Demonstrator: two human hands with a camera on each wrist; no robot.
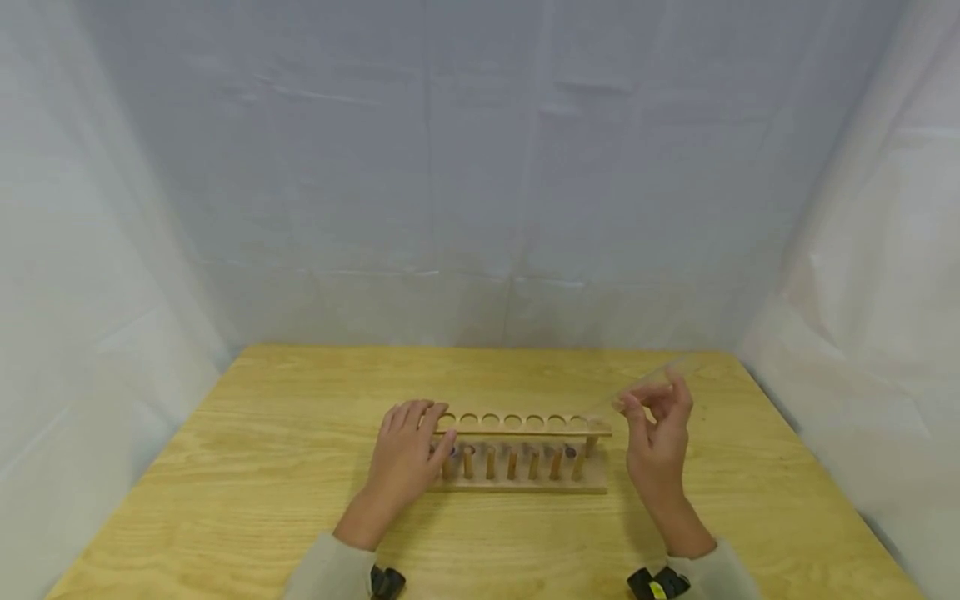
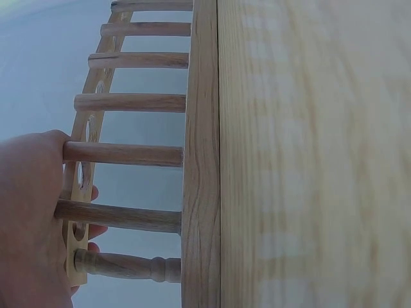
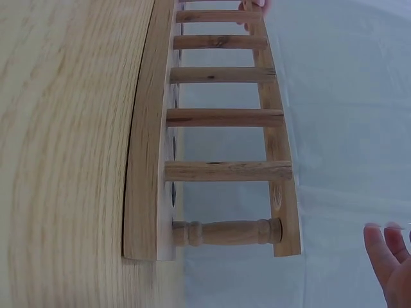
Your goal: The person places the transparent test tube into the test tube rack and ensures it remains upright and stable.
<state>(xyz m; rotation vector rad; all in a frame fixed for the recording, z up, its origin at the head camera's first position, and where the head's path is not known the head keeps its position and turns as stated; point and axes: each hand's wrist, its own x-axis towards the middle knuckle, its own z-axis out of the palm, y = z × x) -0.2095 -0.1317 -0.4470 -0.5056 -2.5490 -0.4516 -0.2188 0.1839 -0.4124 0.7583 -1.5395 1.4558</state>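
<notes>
A wooden test tube rack [image 1: 517, 432] stands on the table, with a row of round holes in its upper bar and upright pegs below. My left hand [image 1: 408, 450] grips the rack's left end; in the left wrist view its fingers reach behind the upper bar [image 2: 99, 86]. To the right of the rack and raised above the table, my right hand [image 1: 658, 437] pinches a clear, thin test tube [image 1: 647, 381]. The tube slants, its lower end toward the rack's right end, and is faint and blurred. Only fingertips [image 3: 379, 253] of the right hand show in the right wrist view.
The light wooden table [image 1: 247, 467] carries the rack near its middle. Pale plastic sheeting [image 1: 480, 208] hangs behind the table and on both sides. Dark bands [image 1: 388, 582] sit at both wrists.
</notes>
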